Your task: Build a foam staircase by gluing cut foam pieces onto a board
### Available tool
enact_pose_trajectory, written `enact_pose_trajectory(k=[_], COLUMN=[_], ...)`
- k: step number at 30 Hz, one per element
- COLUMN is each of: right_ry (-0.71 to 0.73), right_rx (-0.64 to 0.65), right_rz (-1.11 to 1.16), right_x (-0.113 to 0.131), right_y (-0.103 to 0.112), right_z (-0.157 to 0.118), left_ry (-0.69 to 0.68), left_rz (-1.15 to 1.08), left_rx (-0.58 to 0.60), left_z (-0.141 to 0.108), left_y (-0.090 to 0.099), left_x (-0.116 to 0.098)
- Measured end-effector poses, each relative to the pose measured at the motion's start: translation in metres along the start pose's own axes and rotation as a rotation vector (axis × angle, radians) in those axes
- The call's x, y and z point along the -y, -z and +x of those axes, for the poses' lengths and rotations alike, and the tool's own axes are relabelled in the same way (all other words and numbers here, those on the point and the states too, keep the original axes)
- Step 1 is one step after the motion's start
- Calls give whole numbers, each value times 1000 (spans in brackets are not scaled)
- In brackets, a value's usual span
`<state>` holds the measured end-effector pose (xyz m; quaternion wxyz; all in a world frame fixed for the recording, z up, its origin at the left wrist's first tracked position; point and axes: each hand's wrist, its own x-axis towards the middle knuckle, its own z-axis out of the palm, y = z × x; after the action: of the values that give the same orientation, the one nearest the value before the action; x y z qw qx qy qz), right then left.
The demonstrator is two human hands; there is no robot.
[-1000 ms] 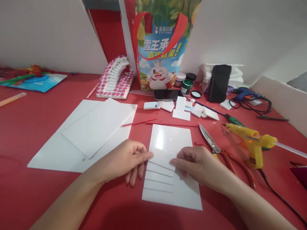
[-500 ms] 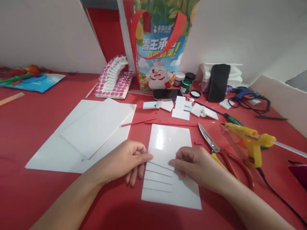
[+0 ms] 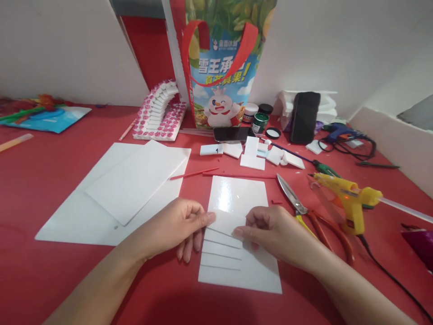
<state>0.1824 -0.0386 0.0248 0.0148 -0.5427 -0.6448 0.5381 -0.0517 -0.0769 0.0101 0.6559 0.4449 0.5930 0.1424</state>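
Note:
A white board lies on the red table in front of me, with several overlapping white strips stacked like steps along its left part. At the top of these strips is a small white foam-board piece. My left hand pinches its left end between thumb and fingers. The right end is pinched by my right hand, whose thumb rests on the near edge. The piece sits tilted over the strip below; whether it touches the board underneath is hidden.
Scissors and a yellow glue gun with a cable lie right. Larger white sheets lie left. Behind are red sticks, white offcuts, paint jars, phones, a pink-dotted stepped model and a printed bag.
My right thumb has shifted slightly left over the white piece, and the piece sits a little less tilted. The whole view has drifted slightly; both hands keep their pinch.

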Motion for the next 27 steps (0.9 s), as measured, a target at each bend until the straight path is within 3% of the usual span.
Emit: enact_pose_trajectory(k=[6, 18, 27], right_ry=[34, 41, 14], right_rx=[-62, -67, 70], right_rz=[-48, -50, 86], right_x=[-6, -5, -9], right_y=[-5, -5, 3], right_z=[2, 2, 1], left_ry=[1, -8, -44], left_rz=[25, -18, 49], left_rx=[-21, -10, -74], left_z=[3, 3, -6], left_y=[-3, -2, 4], left_x=[1, 2, -2])
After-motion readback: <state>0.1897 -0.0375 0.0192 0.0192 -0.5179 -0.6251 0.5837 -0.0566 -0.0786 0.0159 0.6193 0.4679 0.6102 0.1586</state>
